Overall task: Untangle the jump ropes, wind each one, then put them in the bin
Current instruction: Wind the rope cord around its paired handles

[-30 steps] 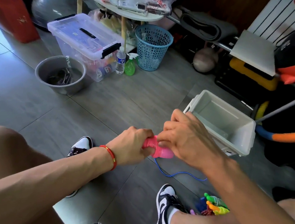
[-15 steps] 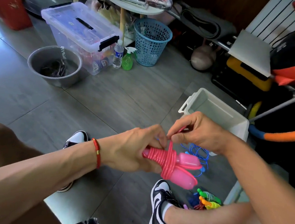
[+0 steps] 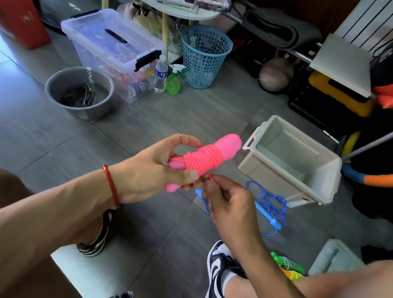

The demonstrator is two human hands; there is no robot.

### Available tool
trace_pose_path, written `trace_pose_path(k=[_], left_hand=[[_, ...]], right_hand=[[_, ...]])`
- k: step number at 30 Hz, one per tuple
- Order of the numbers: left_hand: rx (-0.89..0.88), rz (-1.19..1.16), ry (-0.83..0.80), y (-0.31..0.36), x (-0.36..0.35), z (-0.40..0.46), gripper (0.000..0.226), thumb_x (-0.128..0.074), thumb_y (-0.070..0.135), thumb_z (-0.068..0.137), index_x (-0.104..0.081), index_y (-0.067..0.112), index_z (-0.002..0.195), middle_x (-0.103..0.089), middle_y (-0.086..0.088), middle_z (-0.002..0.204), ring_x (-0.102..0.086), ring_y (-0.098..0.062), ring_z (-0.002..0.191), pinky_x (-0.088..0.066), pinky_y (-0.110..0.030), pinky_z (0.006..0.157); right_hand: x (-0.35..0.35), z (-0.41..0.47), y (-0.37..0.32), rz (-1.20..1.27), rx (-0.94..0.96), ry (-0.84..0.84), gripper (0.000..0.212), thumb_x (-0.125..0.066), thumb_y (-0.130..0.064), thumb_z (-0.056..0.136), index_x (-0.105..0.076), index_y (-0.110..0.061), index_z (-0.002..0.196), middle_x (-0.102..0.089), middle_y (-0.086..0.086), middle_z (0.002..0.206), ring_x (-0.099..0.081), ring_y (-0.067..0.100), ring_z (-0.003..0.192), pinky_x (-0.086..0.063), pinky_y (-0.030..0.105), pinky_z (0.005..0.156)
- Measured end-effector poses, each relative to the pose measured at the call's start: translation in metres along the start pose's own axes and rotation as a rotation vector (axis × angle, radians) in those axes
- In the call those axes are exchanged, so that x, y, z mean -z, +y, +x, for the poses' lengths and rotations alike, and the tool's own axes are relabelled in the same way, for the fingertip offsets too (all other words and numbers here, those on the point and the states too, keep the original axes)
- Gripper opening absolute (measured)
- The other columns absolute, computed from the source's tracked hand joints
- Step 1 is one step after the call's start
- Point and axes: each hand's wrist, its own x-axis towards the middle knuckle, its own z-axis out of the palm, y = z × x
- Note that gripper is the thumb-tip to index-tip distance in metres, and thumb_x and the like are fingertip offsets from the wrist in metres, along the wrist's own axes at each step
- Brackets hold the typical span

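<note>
At the centre of the frame the left hand (image 3: 156,167) grips the pink jump rope (image 3: 204,161), thumb along the near side and fingers curled over the far side. The rope's cord is coiled tightly round its two pink handles, which lie side by side and point toward the upper right. Just below it, the right hand (image 3: 228,205) pinches the loose pink end of the cord between thumb and forefinger, its other fingers curled in. A red string bracelet (image 3: 111,186) sits on the left wrist.

Right of the hands, a blue jump rope (image 3: 270,208) lies in loose loops on the grey tiled floor (image 3: 146,121), just in front of the white bin (image 3: 291,161), which stands right of centre. At the lower right, green and orange handles (image 3: 287,266) lie beside a black-and-white shoe (image 3: 218,275). In the upper left stand a grey bowl (image 3: 79,91), a clear lidded box (image 3: 112,45), a water bottle (image 3: 161,74), a green spray bottle (image 3: 173,81) and a blue basket (image 3: 204,55).
</note>
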Motion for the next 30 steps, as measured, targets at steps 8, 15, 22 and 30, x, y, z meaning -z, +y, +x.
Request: trace_pose_path(k=[8, 15, 22, 30], left_hand=[[0.0, 0.269, 0.093, -0.012, -0.013, 0.002, 0.039, -0.066, 0.002, 0.095, -0.047, 0.003, 0.13, -0.072, -0.022, 0.084, -0.066, -0.03, 0.068, -0.054, -0.033, 0.063], [0.075, 0.018, 0.186, -0.03, -0.027, 0.007, 0.052, -0.063, 0.024, 0.088, -0.05, 0.003, 0.135, -0.066, -0.022, 0.088, -0.058, -0.032, 0.071, -0.05, -0.034, 0.06], [0.163, -0.155, 0.097, -0.021, -0.029, 0.007, 0.036, -0.051, 0.025, 0.099, -0.064, -0.007, 0.111, -0.065, -0.013, 0.086, -0.057, -0.022, 0.07, -0.048, -0.027, 0.061], [0.345, -0.213, 0.015, -0.011, -0.013, 0.006, 0.034, -0.055, 0.031, 0.095, -0.074, 0.003, 0.092, -0.07, -0.016, 0.089, -0.063, -0.022, 0.075, -0.049, -0.033, 0.079]], right_hand=[[0.004, -0.004, -0.007, -0.526, 0.257, 0.196, 0.033, -0.07, -0.022, 0.092, -0.053, -0.02, 0.063, -0.044, -0.003, 0.053, -0.033, 0.015, 0.053, -0.032, 0.036, 0.052], [0.0, -0.005, -0.002, -0.589, 0.291, 0.259, 0.023, -0.072, -0.017, 0.091, -0.063, -0.019, 0.07, -0.038, -0.01, 0.059, -0.036, 0.016, 0.055, -0.03, 0.031, 0.053], [0.007, -0.001, -0.006, -0.469, 0.332, 0.256, 0.019, -0.072, -0.018, 0.092, -0.077, -0.012, 0.109, -0.072, -0.002, 0.083, -0.058, 0.011, 0.072, -0.042, 0.013, 0.067], [0.019, 0.007, -0.014, -0.467, 0.43, 0.159, 0.012, -0.076, -0.03, 0.088, -0.078, -0.021, 0.096, -0.069, -0.011, 0.077, -0.051, 0.002, 0.065, -0.045, 0.015, 0.064]])
